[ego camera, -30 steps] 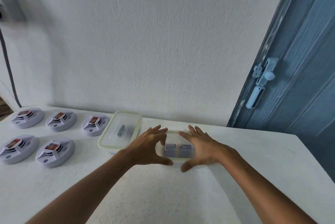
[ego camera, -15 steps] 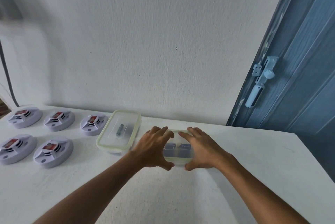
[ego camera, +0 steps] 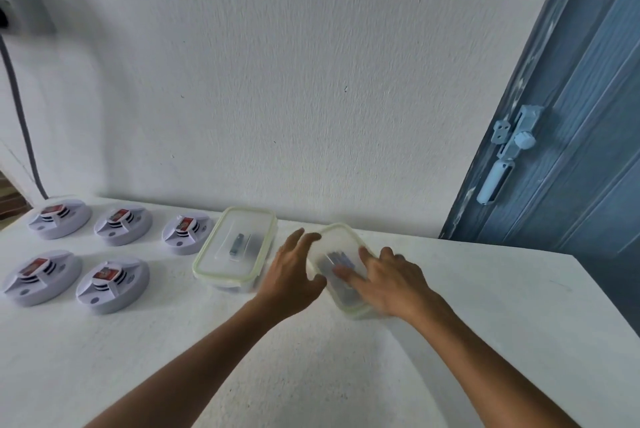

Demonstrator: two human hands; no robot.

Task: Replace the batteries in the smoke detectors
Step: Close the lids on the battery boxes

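Observation:
Five white round smoke detectors lie on the white table at the left, three in a back row (ego camera: 123, 225) and two in front (ego camera: 112, 285); each shows a red label in its middle. A clear plastic container (ego camera: 334, 245) with a pale green rim holds dark batteries and sits turned at an angle. My left hand (ego camera: 294, 275) cups its left side, thumb against the near edge. My right hand (ego camera: 389, 280) holds its right side, thumb lying on the lid. The hands and the box are blurred.
A second clear lidded container (ego camera: 235, 249) with one small dark item inside stands just left of my left hand, beside the detectors. The white wall runs close behind the table (ego camera: 485, 306). A blue door with a latch (ego camera: 512, 147) stands at the right.
The container between my hands has turned from lying crosswise to pointing away at an angle. My right thumb has come onto its lid. The view has shifted slightly.

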